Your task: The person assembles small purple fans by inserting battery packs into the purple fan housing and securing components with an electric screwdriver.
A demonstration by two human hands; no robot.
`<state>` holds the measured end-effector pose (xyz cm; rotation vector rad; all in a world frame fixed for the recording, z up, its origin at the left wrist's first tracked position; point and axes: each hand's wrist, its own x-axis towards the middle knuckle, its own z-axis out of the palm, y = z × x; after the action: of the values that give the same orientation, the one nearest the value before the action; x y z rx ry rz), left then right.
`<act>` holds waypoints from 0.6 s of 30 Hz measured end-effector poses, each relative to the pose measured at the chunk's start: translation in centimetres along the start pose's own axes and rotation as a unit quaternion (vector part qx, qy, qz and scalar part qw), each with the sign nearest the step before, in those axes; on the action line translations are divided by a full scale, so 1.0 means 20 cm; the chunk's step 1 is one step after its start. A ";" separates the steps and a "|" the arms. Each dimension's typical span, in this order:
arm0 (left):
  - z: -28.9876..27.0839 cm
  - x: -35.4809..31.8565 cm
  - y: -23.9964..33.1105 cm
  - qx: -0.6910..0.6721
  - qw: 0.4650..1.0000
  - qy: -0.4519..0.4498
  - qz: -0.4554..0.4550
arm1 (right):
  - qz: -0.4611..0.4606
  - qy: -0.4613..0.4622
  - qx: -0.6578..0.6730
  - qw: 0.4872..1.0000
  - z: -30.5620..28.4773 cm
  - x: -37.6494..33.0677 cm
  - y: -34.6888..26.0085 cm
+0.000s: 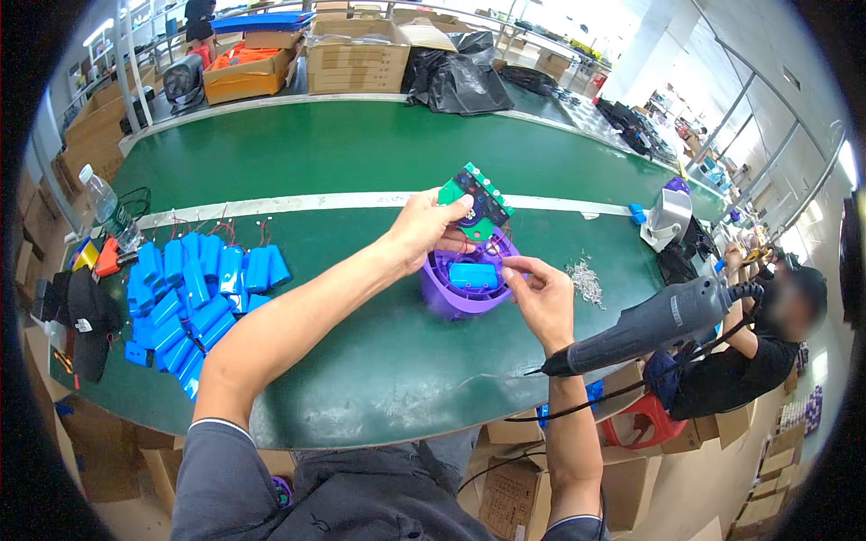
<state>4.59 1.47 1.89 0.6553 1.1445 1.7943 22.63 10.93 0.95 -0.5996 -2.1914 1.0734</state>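
My left hand [422, 230] grips a green circuit board [494, 204] with a black part on its face, tilted above a purple plastic housing [458, 305]. Inside that round housing lies a blue battery pack [473, 275]. Thin wires run between the board and the housing. At the housing's right rim, my right hand [545, 302] has its thumb and index finger pinched together; what is between them is too small to make out. A grey electric screwdriver [645, 326] hangs in front of my right forearm, its tip pointing left.
Many blue battery packs [194, 293] with wires are heaped on the green table [361, 383] at left, near a plastic bottle [113, 212]. Small screws [586, 282] lie right of the housing. Cardboard boxes [356, 63] stand beyond. A co-worker [749, 352] sits at right.
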 end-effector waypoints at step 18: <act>0.14 -0.05 -0.01 -0.038 0.998 0.048 -0.027 | 0.179 -0.085 0.394 0.897 0.17 -0.02 -0.12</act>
<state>7.28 1.81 2.91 0.4941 1.1419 1.8311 20.26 7.39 1.16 -0.5408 -1.5739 2.1148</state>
